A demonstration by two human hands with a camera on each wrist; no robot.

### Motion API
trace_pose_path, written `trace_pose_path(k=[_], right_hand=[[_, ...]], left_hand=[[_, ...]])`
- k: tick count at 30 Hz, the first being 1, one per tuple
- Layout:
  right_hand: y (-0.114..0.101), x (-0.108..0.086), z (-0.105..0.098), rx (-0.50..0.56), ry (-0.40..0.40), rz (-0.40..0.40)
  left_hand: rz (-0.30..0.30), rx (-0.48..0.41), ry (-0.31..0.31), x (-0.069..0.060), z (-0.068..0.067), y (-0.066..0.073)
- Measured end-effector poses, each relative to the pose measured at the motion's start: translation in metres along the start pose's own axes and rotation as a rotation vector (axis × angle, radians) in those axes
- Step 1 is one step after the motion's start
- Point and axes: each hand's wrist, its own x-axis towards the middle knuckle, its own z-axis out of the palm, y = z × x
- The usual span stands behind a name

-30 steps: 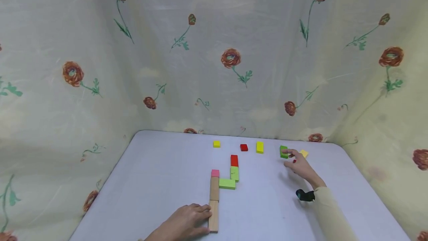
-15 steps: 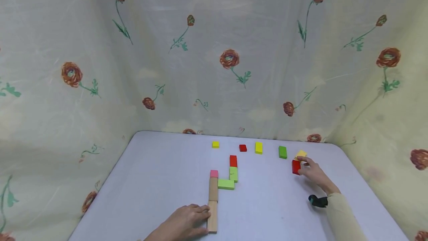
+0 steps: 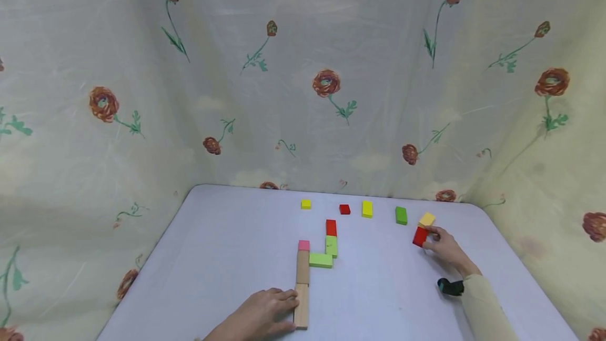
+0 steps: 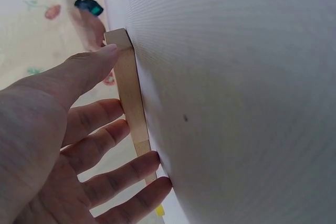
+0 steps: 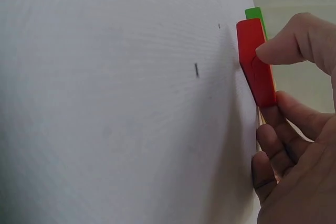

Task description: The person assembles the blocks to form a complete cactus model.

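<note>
My right hand (image 3: 447, 250) pinches a red block (image 3: 419, 237) between thumb and fingers, just in front of a pale yellow block (image 3: 427, 219). In the right wrist view the thumb presses the broad face of the red block (image 5: 256, 61), and a finger touches its lower end. My left hand (image 3: 265, 310) rests beside the nearest plain wooden block (image 3: 301, 307). Its fingers are extended in the left wrist view, with the thumb touching the near end of that wooden block (image 4: 130, 87).
Beyond it lie another wooden block (image 3: 303, 267), a pink block (image 3: 304, 245), two light green blocks (image 3: 321, 260) and a red one (image 3: 331, 227), forming a bent line. Along the back are yellow (image 3: 306, 204), small red (image 3: 344, 209), tall yellow (image 3: 367, 209) and green (image 3: 401, 215) blocks.
My right hand has moved from beside the green block, rightward and nearer, and taken hold of the red block. That block has turned slightly. The left hand has stayed in place.
</note>
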Motion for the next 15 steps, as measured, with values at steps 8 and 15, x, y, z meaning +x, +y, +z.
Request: trace_pose_path(k=[8, 15], right_hand=[[-0.009, -0.005, 0.008, -0.047, 0.012, -0.025], [-0.019, -0.003, 0.022, -0.061, 0.016, -0.048]], left_hand=[[0.011, -0.008, 0.017, 0.0, 0.0, 0.0], [-0.004, -0.008, 0.009, 0.0, -0.001, 0.001]])
